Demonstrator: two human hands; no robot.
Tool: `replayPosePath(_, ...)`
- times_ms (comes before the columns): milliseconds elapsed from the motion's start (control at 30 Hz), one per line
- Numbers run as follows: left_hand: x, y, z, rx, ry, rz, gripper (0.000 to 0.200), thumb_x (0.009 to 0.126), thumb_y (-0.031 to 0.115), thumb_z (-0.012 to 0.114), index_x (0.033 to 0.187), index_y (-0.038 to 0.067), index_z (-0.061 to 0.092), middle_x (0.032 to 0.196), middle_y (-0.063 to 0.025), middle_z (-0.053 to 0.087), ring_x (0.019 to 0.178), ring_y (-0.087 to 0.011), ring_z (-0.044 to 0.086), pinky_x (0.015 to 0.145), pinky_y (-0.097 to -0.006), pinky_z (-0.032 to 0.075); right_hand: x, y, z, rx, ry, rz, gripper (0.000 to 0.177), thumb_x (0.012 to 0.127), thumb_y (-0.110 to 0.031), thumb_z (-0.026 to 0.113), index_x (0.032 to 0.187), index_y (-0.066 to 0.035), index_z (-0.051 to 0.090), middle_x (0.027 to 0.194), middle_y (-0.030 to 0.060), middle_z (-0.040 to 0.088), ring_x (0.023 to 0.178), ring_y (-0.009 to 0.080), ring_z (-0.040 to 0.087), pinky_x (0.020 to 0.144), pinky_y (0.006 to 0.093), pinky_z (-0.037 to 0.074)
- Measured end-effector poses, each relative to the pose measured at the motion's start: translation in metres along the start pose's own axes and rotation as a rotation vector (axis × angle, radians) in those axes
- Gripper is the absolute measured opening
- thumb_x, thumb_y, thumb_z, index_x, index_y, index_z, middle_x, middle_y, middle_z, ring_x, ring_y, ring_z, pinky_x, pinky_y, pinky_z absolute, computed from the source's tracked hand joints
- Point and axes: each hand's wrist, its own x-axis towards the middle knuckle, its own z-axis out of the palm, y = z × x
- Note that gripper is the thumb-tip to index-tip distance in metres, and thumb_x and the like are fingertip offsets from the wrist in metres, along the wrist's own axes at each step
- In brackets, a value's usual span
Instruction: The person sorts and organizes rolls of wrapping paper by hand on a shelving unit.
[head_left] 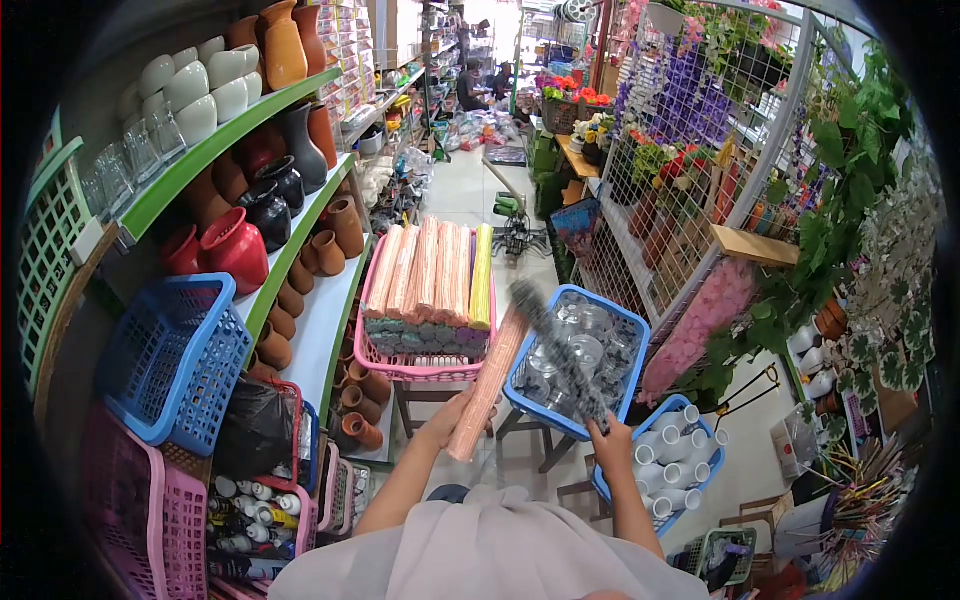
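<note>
My left hand [452,418] is closed round the lower part of a long peach-coloured roll [490,386], which tilts up to the right. In my right hand [610,440] is the lower end of a dark grey roll [565,352], slanting up to the left and blurred at its top. That roll passes over a blue basket [520,398] of clear glass-like items [583,352]. Left of the peach roll stands a pink basket [425,372] stacked with more peach rolls [428,270], a yellow one [481,275] and grey-green ones beneath.
Shelves with pots [233,245] and an empty blue basket [180,350] line the left. A blue basket of white bottles [668,460] stands at lower right. Wire racks with flowers [680,150] flank the aisle. People [470,85] are at the far end.
</note>
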Motion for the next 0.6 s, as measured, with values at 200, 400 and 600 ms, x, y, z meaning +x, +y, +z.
replayPosePath(200, 0.014, -0.002, -0.011, -0.101, -0.235, 0.068, 0.06, 0.09, 0.036, 0.058, 0.136, 0.003, 0.039, 0.093, -0.0028, 0.055, 0.078, -0.0107, 0.056, 0.063, -0.0243, 0.05, -0.005, 0.006, -0.008, -0.059, -0.206, -0.381, 0.031, 0.07, -0.027, 0.073, 0.09, -0.005, 0.064, 0.082, 0.0152, 0.064, 0.074, 0.0346, 0.062, 0.064, 0.0414, 0.048)
replayPosePath(400, 0.007, -0.007, -0.006, -0.278, -0.157, -0.015, 0.058, 0.092, 0.043, 0.055, 0.136, 0.009, 0.039, 0.093, -0.0038, 0.055, 0.083, -0.013, 0.055, 0.072, -0.0286, 0.05, -0.006, -0.002, -0.006, -0.067, -0.168, -0.172, 0.035, 0.072, -0.03, 0.072, 0.096, -0.005, 0.064, 0.083, 0.0165, 0.065, 0.075, 0.0361, 0.062, 0.064, 0.0426, 0.048)
replayPosePath(600, 0.011, -0.015, -0.017, -0.122, 0.02, 0.093, 0.054, 0.087, 0.047, 0.06, 0.118, 0.004, 0.05, 0.092, -0.0049, 0.058, 0.079, -0.0183, 0.06, 0.065, -0.0343, 0.055, -0.005, 0.016, -0.004, -0.098, -0.146, -0.295, 0.037, 0.073, -0.032, 0.072, 0.098, -0.005, 0.064, 0.078, 0.0175, 0.064, 0.071, 0.0355, 0.062, 0.063, 0.0416, 0.048)
